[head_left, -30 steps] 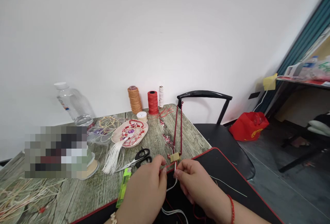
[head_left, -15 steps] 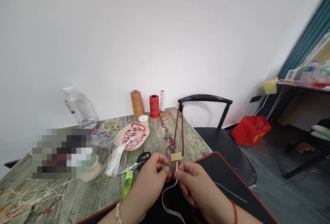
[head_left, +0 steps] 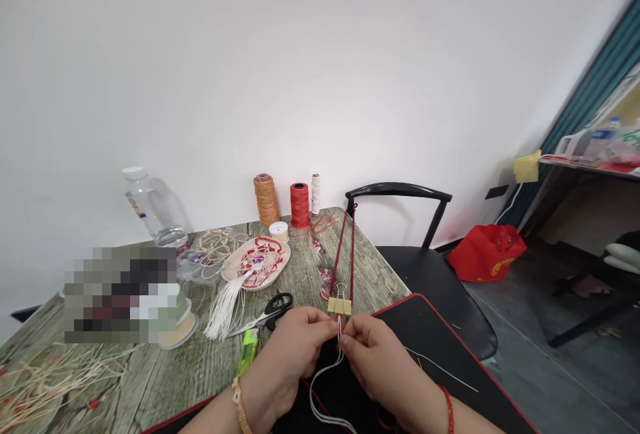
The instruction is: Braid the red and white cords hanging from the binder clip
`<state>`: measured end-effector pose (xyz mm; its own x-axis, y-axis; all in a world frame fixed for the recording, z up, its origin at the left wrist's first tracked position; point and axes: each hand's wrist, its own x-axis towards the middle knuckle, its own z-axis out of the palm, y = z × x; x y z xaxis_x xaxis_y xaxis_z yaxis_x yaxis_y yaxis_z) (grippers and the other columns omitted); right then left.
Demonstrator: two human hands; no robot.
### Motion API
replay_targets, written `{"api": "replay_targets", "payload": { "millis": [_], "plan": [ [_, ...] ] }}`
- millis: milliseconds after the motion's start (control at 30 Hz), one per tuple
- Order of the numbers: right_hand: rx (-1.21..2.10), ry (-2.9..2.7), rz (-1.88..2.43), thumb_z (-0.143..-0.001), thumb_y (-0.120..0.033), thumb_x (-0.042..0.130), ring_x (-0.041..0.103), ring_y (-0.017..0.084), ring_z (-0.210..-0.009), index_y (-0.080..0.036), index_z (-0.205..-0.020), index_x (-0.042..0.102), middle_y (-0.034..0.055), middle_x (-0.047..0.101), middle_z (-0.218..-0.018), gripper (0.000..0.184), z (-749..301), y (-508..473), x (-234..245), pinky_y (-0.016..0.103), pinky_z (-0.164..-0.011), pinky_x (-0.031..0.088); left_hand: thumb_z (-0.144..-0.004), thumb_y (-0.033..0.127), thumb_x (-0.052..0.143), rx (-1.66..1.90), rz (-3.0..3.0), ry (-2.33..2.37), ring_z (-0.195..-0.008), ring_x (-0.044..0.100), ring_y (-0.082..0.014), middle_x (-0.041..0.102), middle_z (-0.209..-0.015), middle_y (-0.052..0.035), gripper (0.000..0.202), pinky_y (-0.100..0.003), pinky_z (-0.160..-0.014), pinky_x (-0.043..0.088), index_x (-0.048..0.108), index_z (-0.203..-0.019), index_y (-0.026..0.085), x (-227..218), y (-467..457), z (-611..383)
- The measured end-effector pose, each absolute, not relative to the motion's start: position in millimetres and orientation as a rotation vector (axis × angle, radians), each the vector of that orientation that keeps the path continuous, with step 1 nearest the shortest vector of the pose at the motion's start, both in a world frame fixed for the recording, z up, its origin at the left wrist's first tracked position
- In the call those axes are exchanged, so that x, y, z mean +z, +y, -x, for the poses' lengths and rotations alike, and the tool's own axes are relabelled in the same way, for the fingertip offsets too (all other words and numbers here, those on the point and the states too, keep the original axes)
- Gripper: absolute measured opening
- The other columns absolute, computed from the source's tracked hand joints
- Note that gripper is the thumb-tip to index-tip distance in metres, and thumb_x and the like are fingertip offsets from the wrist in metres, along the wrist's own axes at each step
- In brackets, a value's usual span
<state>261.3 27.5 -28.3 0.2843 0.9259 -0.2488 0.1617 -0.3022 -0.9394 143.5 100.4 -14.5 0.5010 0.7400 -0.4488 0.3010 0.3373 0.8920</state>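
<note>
My left hand (head_left: 285, 347) and my right hand (head_left: 377, 357) meet at the middle of a black mat with a red edge (head_left: 450, 334), their fingertips pinching thin white cord (head_left: 340, 354) just below a gold binder clip (head_left: 339, 305). Two dark red cords (head_left: 342, 254) run from the clip to the far table corner. The white cord hangs in a loop (head_left: 320, 401) under my hands. Their fingers hide the exact knot or crossing. A green lighter (head_left: 247, 351) lies near my left wrist, with black-handled scissors (head_left: 265, 314) beyond it.
A wood-grain table (head_left: 305, 361) holds a plate of red knotwork (head_left: 256, 263), a white tassel (head_left: 225, 307), thread spools (head_left: 300, 205), a plastic bottle (head_left: 153, 211) and loose fibres (head_left: 60, 381). A black chair (head_left: 400, 241) stands right of the table, with a red bag (head_left: 487, 253) beyond.
My hands have moved closer together and nearer the gold clip. The white cord's loop has shifted slightly down and left.
</note>
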Motion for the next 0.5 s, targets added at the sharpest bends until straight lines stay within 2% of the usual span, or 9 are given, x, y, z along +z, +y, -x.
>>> {"api": "replay_targets", "payload": {
  "millis": [133, 333, 500],
  "plan": [
    [0.899, -1.131, 1.731, -0.079, -0.010, 0.052, 0.035, 0.009, -0.056, -0.018, -0.063, 0.048, -0.0060, 0.041, -0.057, 0.018, -264.0, 26.3, -27.6, 0.022, -0.051, 0.027, -0.067, 0.023, 0.060, 0.461, -1.389, 1.118, -0.044, 0.030, -0.0061, 0.042, -0.046, 0.0093, 0.009, -0.023, -0.046, 0.019, 0.056, -0.062, 0.017, -14.3, 98.8, -145.2],
    [1.074, -1.045, 1.718, -0.076, -0.009, 0.049, 0.032, 0.009, -0.052, -0.016, -0.065, 0.053, -0.0056, 0.041, -0.055, 0.014, -259.4, 22.7, -21.3, 0.023, -0.048, 0.024, -0.070, 0.022, 0.055, 0.478, -1.463, 1.090, -0.054, 0.051, -0.0141, 0.060, -0.052, 0.0001, 0.012, -0.027, -0.057, 0.036, 0.057, -0.059, 0.017, -17.4, 96.9, -142.8],
    [0.986, -1.054, 1.729, -0.075, -0.015, 0.054, 0.032, 0.009, -0.052, -0.018, -0.061, 0.047, -0.0062, 0.039, -0.054, 0.016, -257.5, 20.2, -19.1, 0.023, -0.048, 0.024, -0.069, 0.023, 0.057, 0.507, -1.446, 1.089, -0.058, 0.053, -0.0153, 0.064, -0.059, -0.0012, 0.010, -0.026, -0.060, 0.037, 0.059, -0.061, 0.017, -20.6, 97.5, -142.2]
  ]
}}
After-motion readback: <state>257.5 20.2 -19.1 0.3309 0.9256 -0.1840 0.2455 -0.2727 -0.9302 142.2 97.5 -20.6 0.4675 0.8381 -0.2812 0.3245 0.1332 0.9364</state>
